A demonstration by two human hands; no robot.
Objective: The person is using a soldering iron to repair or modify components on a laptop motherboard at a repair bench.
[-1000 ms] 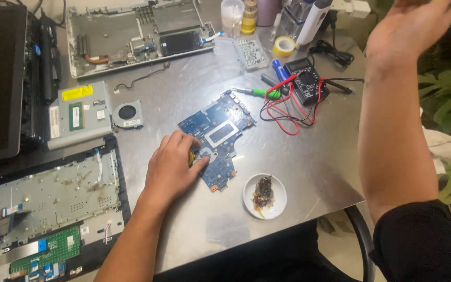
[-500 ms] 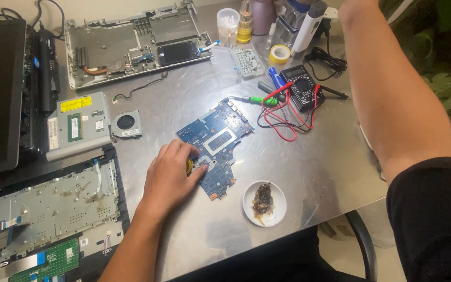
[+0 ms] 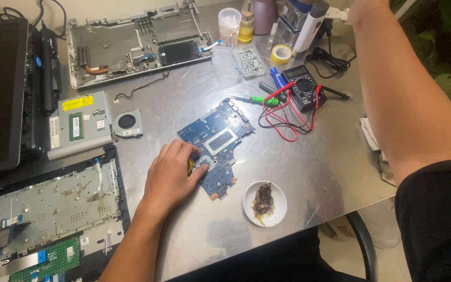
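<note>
- Open steel table [image 3: 309, 172]: bare between blue circuit board [image 3: 217, 143] and right edge.
- Obstacle, near edge: small white dish [image 3: 265, 203].
- Obstacles, far side: multimeter [image 3: 303, 94] with red leads [image 3: 283, 122], green screwdriver [image 3: 254, 100], tape roll [image 3: 281, 54].
- Left side crowded: fan [image 3: 127, 123], drive [image 3: 78, 124], laptop base [image 3: 43, 214].

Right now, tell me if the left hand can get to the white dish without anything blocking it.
Probably yes. The left hand rests on the blue circuit board, and the white dish sits just to its right near the table's front edge, with only bare metal between them.
</note>
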